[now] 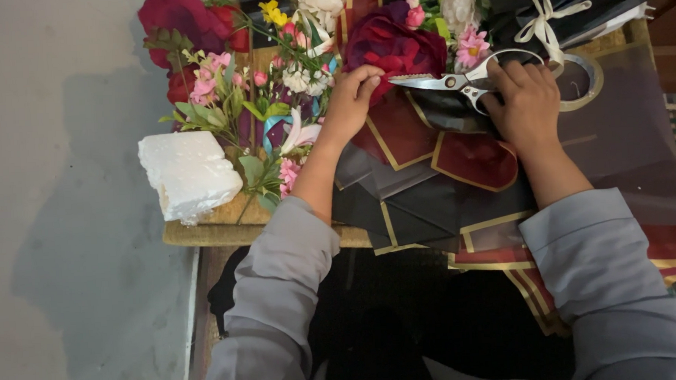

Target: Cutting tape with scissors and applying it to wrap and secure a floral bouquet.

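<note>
- Head view: left hand (349, 100) pinches the dark red rose (392, 47).
- Right hand (528, 98) grips scissors (462, 80), blades nearly shut, pointing at the rose.
- Foam block (187, 174) lies left.

Silver scissors (455, 81) cross a deep crimson flower (392, 43); wrapping paper (428, 171) is maroon and charcoal with gold edge lines; the foam block (187, 174) is white, both sleeves (282, 291) grey, small blossoms (210, 78) pink
</note>
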